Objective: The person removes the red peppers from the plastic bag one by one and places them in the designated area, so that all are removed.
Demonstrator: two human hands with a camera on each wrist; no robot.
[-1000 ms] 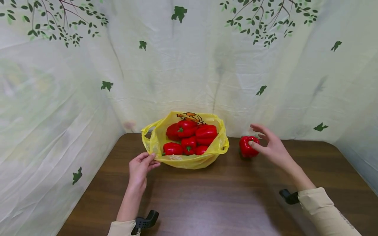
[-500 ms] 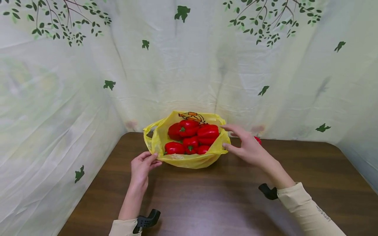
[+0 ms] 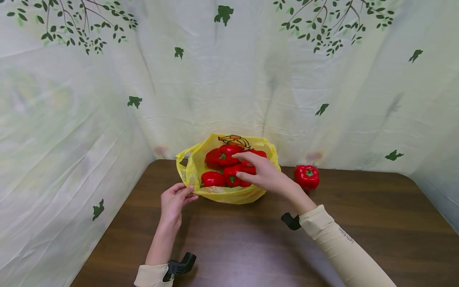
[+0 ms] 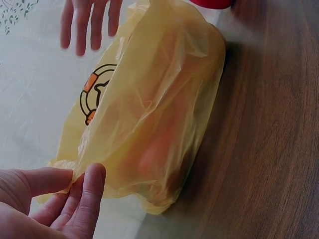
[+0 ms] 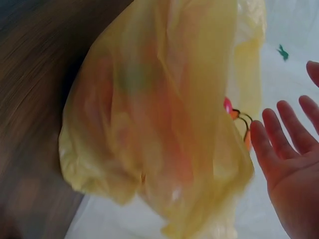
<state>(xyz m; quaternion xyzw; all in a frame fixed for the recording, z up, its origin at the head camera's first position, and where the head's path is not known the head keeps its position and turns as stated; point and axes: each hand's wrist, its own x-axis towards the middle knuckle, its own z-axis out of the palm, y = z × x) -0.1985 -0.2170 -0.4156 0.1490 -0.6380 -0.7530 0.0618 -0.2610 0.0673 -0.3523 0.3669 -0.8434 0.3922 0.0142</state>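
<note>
A yellow plastic bag (image 3: 229, 195) stands with its mouth open at the back of the table, holding several red bell peppers (image 3: 213, 179). My left hand (image 3: 173, 203) pinches the bag's near left rim between thumb and fingers, seen closely in the left wrist view against the thin yellow plastic (image 4: 164, 89). Over the bag's mouth hovers my right hand (image 3: 267, 175), its fingers spread and extended, with no pepper between thumb and fingers. It covers part of the peppers on the right side. Another red bell pepper (image 3: 306, 177) sits on the table right of the bag.
The brown wooden table (image 3: 236, 247) reaches back to a pale fabric backdrop (image 3: 229, 79) printed with leaves and branches. Black wrist mounts (image 3: 291, 221) stick out from both sleeves, the right one above the table. The lone pepper lies close to the right forearm.
My right hand has moved left from beside the lone pepper, past the bag's right rim, to above the peppers in the bag. The left hand keeps its pinch on the rim.
</note>
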